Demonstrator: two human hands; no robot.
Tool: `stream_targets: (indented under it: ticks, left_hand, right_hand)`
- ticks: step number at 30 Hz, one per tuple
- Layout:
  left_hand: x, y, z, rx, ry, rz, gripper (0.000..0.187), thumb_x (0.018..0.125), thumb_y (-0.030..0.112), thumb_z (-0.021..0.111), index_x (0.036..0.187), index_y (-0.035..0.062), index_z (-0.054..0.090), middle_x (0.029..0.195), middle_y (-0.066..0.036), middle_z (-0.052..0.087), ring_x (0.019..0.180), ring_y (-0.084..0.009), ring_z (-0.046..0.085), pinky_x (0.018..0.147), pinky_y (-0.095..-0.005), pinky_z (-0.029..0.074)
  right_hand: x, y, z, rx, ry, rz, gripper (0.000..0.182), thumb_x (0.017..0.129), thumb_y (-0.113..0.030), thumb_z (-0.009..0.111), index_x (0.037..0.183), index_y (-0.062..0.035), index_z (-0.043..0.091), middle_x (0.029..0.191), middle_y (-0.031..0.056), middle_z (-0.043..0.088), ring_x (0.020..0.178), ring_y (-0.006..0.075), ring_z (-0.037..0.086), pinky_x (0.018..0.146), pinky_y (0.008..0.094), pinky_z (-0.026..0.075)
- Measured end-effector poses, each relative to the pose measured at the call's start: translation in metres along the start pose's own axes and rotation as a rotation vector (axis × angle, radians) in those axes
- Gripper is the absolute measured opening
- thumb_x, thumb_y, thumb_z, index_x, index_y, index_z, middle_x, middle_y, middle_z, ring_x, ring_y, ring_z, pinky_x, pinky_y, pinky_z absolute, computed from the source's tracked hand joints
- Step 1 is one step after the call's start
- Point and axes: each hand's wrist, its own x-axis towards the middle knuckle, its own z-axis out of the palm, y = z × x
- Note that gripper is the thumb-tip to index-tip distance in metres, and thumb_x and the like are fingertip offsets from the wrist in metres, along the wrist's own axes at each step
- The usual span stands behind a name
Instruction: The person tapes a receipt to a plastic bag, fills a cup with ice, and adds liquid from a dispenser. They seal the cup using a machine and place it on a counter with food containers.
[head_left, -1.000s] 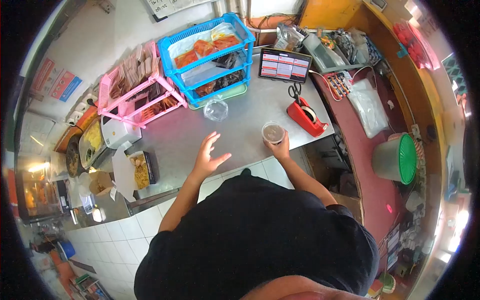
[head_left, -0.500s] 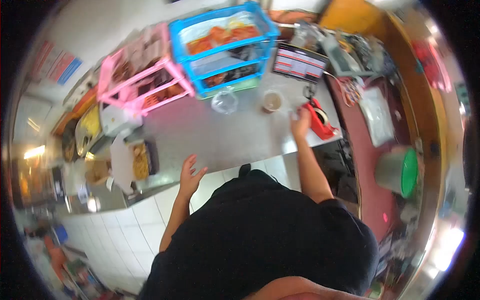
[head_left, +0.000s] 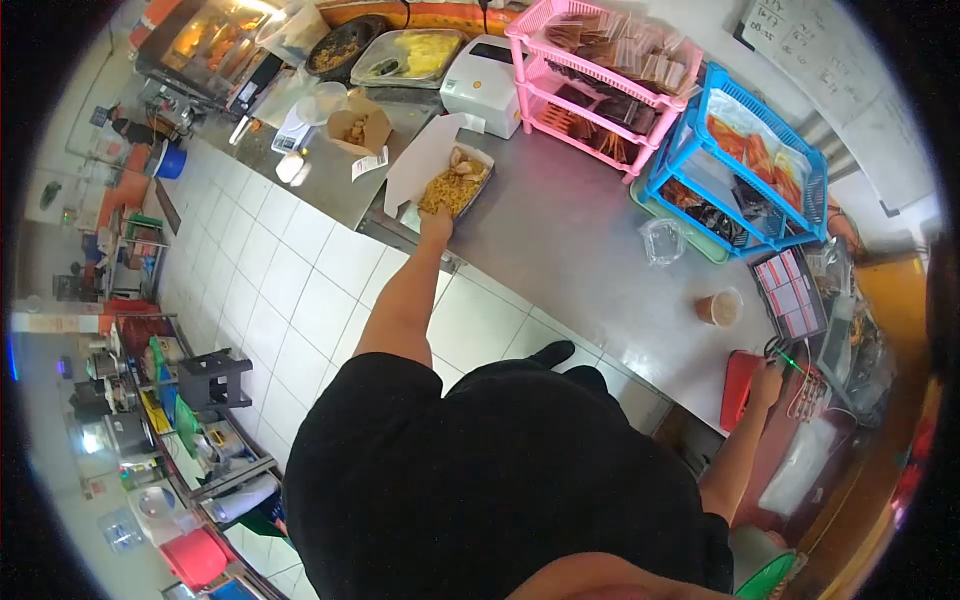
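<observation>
My left hand (head_left: pixel 436 224) is at the near edge of an open cardboard food box (head_left: pixel 407 172), its fingers closed on that edge and partly hidden. Noodles (head_left: pixel 452 190) with pale pieces on top fill the box. My right hand (head_left: pixel 766 382) is just beyond a red tape dispenser (head_left: pixel 737 387), its fingers curled. Close to its fingertips are dark loops like scissor handles (head_left: pixel 773 346) and a thin green stick (head_left: pixel 791 359). What the right fingers hold is too small to make out. A lidded cup of brown drink (head_left: pixel 719 307) stands nearby.
Pink (head_left: pixel 600 110) and blue (head_left: pixel 735 165) tiered racks line the back of the metal counter (head_left: pixel 560 225), with a clear plastic container (head_left: pixel 663 241) in front. A tablet (head_left: pixel 790 292) leans at right. A white label printer (head_left: pixel 484 85) and a smaller food box (head_left: pixel 360 127) are left.
The view has swung left. My left hand has gone from open in mid-air to the noodle box. My right hand has moved from the dispenser's left side to its far side by the dark loops.
</observation>
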Motion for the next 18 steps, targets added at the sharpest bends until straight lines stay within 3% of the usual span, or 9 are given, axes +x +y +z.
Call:
stream_targets:
  ticks: [5, 7, 10, 12, 13, 14, 15, 17, 18]
  left_hand:
    - [-0.009, -0.010, -0.003, 0.028, -0.038, 0.161, 0.077, 0.079, 0.037, 0.057, 0.134, -0.0046, 0.022, 0.124, -0.030, 0.043, 0.118, -0.0387, 0.042, 0.095, -0.0370, 0.035]
    - [-0.008, -0.021, 0.000, -0.051, -0.019, -0.020, 0.080, 0.079, 0.037, 0.057, 0.136, -0.0030, 0.019, 0.125, -0.029, 0.043, 0.118, -0.0375, 0.042, 0.098, -0.0363, 0.032]
    - [-0.024, -0.023, -0.009, -0.196, 0.100, -0.057, 0.083, 0.078, 0.039, 0.058, 0.138, -0.0019, 0.016, 0.127, -0.028, 0.041, 0.119, -0.0353, 0.041, 0.100, -0.0353, 0.030]
    - [-0.052, -0.006, -0.029, -0.282, 0.287, 0.012, 0.069, 0.078, 0.041, 0.057, 0.125, -0.0040, 0.035, 0.117, -0.023, 0.049, 0.110, -0.0305, 0.047, 0.093, -0.0356, 0.035]
    - [-0.053, -0.003, -0.042, -0.389, 0.355, 0.040, 0.062, 0.079, 0.041, 0.057, 0.119, -0.0037, 0.041, 0.112, -0.021, 0.051, 0.105, -0.0291, 0.048, 0.091, -0.0358, 0.037]
    - [-0.035, -0.016, -0.053, -0.299, 0.468, 0.148, 0.054, 0.080, 0.038, 0.057, 0.114, -0.0023, 0.044, 0.104, -0.019, 0.053, 0.098, -0.0270, 0.051, 0.086, -0.0354, 0.039]
    - [-0.019, -0.030, -0.062, -0.203, 0.581, 0.250, 0.046, 0.081, 0.035, 0.056, 0.108, -0.0010, 0.046, 0.097, -0.016, 0.055, 0.090, -0.0249, 0.053, 0.082, -0.0349, 0.041]
    - [-0.031, 0.020, -0.095, -0.364, 0.527, 0.290, 0.038, 0.082, 0.027, 0.057, 0.108, -0.0003, 0.048, 0.090, -0.014, 0.058, 0.083, -0.0226, 0.056, 0.076, -0.0336, 0.044]
    - [-0.019, 0.031, -0.106, -0.297, 0.538, 0.338, 0.034, 0.082, 0.024, 0.057, 0.105, -0.0005, 0.051, 0.090, -0.014, 0.059, 0.081, -0.0224, 0.057, 0.074, -0.0328, 0.044]
  right_hand:
    - [-0.018, -0.004, -0.052, 0.336, 0.162, 0.011, 0.040, 0.085, -0.035, 0.048, 0.083, 0.0032, 0.060, 0.081, 0.0209, 0.063, 0.075, 0.0388, 0.060, 0.067, 0.0440, 0.046]
    - [-0.026, -0.001, -0.051, 0.384, 0.250, 0.006, 0.041, 0.085, -0.035, 0.049, 0.082, 0.0046, 0.059, 0.080, 0.0210, 0.062, 0.074, 0.0381, 0.060, 0.067, 0.0435, 0.046]
    - [-0.023, 0.007, -0.046, 0.351, 0.424, 0.010, 0.038, 0.082, -0.032, 0.055, 0.087, 0.0053, 0.060, 0.087, 0.0215, 0.063, 0.076, 0.0369, 0.061, 0.069, 0.0434, 0.047]
    - [-0.023, 0.013, -0.044, 0.586, 0.373, 0.008, 0.034, 0.080, -0.027, 0.061, 0.086, 0.0071, 0.059, 0.086, 0.0187, 0.064, 0.074, 0.0303, 0.062, 0.067, 0.0396, 0.047]
    - [-0.029, 0.002, -0.051, 0.616, 0.482, -0.015, 0.023, 0.079, -0.019, 0.064, 0.079, 0.0039, 0.057, 0.075, 0.0125, 0.058, 0.067, 0.0247, 0.056, 0.063, 0.0356, 0.045]
    - [-0.034, -0.006, -0.058, 0.642, 0.588, -0.040, 0.017, 0.078, -0.011, 0.066, 0.072, 0.0007, 0.055, 0.064, 0.0064, 0.052, 0.060, 0.0191, 0.051, 0.060, 0.0317, 0.044]
    - [-0.033, 0.004, -0.045, 0.701, 0.592, -0.024, 0.018, 0.080, -0.012, 0.064, 0.075, 0.0012, 0.054, 0.066, 0.0070, 0.051, 0.062, 0.0193, 0.049, 0.062, 0.0317, 0.044]
    - [-0.038, -0.010, -0.057, 0.675, 0.594, -0.020, 0.015, 0.085, -0.013, 0.055, 0.086, 0.0022, 0.053, 0.077, 0.0087, 0.051, 0.074, 0.0197, 0.050, 0.070, 0.0324, 0.043]
    - [-0.038, -0.020, -0.069, 0.683, 0.602, -0.032, 0.015, 0.085, -0.013, 0.055, 0.086, 0.0022, 0.053, 0.077, 0.0087, 0.051, 0.074, 0.0197, 0.050, 0.070, 0.0324, 0.043]
